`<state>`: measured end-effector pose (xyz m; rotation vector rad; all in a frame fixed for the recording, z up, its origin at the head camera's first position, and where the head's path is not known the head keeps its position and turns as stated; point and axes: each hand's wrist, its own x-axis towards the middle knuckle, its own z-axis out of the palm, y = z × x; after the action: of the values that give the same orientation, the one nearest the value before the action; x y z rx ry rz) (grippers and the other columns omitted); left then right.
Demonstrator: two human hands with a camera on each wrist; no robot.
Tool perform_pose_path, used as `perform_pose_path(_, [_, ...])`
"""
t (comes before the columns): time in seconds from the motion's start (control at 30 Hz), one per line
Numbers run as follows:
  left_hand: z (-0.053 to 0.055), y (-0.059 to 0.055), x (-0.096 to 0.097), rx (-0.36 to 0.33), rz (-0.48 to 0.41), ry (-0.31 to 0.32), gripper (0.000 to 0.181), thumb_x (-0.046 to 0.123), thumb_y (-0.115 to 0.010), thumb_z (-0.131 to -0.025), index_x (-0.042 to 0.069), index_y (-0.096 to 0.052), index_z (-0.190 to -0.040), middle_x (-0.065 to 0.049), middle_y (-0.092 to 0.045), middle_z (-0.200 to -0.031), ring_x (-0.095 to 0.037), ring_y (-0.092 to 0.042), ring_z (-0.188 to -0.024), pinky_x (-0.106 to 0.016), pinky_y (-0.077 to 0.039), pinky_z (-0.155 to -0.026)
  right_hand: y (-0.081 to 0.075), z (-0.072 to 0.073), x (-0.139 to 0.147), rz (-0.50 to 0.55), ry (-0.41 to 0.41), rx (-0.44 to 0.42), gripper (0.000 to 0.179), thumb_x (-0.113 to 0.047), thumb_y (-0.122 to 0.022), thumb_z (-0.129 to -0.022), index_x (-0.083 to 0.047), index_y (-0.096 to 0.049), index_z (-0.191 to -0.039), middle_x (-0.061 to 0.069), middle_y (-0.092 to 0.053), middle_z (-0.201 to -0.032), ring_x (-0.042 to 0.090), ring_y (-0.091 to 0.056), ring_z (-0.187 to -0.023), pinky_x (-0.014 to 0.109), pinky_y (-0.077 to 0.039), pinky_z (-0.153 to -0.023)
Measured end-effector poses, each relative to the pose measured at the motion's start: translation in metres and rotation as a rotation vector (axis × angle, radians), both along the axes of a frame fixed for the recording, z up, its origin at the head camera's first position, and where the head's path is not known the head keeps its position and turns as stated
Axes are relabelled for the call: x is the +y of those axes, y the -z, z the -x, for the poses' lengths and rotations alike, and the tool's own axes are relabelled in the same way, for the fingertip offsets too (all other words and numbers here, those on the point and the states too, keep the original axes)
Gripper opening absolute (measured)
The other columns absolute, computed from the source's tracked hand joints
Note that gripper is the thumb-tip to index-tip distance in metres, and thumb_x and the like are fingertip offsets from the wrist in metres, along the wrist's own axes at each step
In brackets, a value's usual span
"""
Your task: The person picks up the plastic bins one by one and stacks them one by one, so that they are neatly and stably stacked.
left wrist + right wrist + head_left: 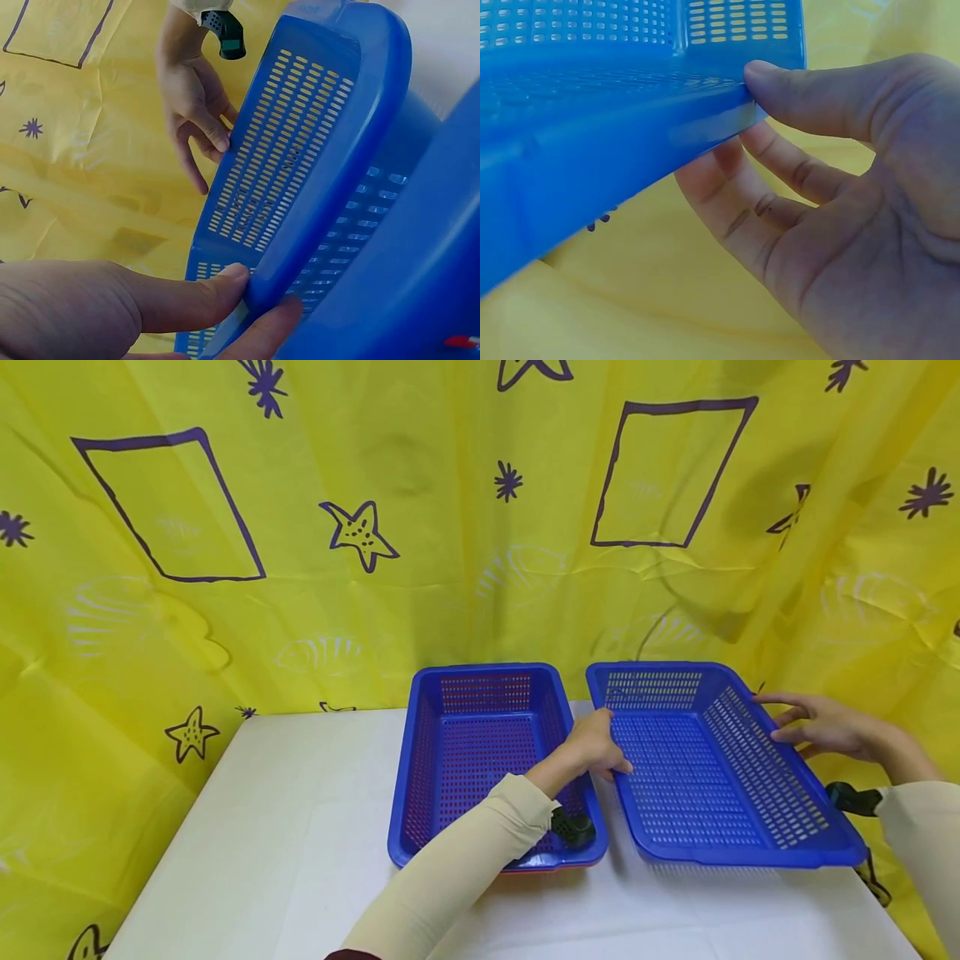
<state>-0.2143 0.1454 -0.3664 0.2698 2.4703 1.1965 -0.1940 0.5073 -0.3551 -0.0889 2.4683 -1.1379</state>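
A blue plastic basket (682, 777) with slotted sides is held between both hands on the right, its front edge lifted off the table. My left hand (597, 745) grips its left rim; in the left wrist view the thumb (225, 289) lies inside the rim and a finger outside. My right hand (828, 727) holds the opposite rim. In the right wrist view its thumb (802, 94) presses on top while the fingers (735, 202) curl below. A second blue basket (487, 760) stands just left, under my left forearm; red shows through its holes.
Both baskets are over a white table (300, 793). A yellow patterned curtain (435, 602) hangs behind and along the sides, close to the right hand. An orange-red edge (555, 869) peeks out below the left basket's front rim.
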Motion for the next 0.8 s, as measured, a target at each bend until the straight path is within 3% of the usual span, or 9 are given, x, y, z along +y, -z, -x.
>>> perform_pose_path(0.17, [0.0005,-0.0001,-0.0006,0.022,0.046,0.014,0.087,0.003,-0.092,-0.074,0.009,-0.050,-0.150,-0.025,-0.060,-0.137,-0.024,-0.072,-0.053,-0.023,-0.057,-0.047,0.0006,0.0006,-0.0005,0.008,0.014,-0.003,0.065,-0.008,-0.059,-0.104,-0.007,-0.028,-0.160,0.040,-0.046,-0.133,0.038,-0.066,-0.107,0.047,-0.062,-0.085])
perform_pose_path(0.33, [0.0007,-0.0001,0.0005,0.005,0.038,0.011,0.088,0.003,-0.092,-0.075,0.010,-0.049,-0.152,-0.023,-0.058,-0.140,-0.023,-0.072,-0.053,-0.022,-0.056,-0.046,0.0009,0.0003,-0.0003,0.009,0.018,-0.004,0.066,-0.007,-0.060,-0.103,-0.005,-0.027,-0.160,0.041,-0.043,-0.135,0.037,-0.066,-0.107,0.047,-0.062,-0.086])
perform_pose_path(0.53, [0.0009,-0.0005,0.0009,-0.010,0.026,0.002,0.089,0.002,-0.092,-0.075,0.010,-0.049,-0.152,-0.022,-0.058,-0.140,-0.024,-0.072,-0.053,-0.024,-0.057,-0.046,0.0008,-0.0002,-0.0006,0.009,0.027,-0.001,0.065,-0.007,-0.060,-0.103,-0.008,-0.029,-0.160,0.038,-0.046,-0.132,0.036,-0.066,-0.106,0.047,-0.062,-0.085])
perform_pose_path(0.8, [0.0005,0.0006,0.0015,0.022,0.063,0.002,0.088,0.005,-0.093,-0.074,0.010,-0.050,-0.151,-0.021,-0.062,-0.136,-0.022,-0.071,-0.051,-0.022,-0.055,-0.045,0.0017,0.0001,-0.0007,0.002,0.025,0.005,0.066,-0.007,-0.060,-0.103,-0.002,-0.027,-0.159,0.037,-0.047,-0.132,0.036,-0.066,-0.105,0.046,-0.062,-0.084])
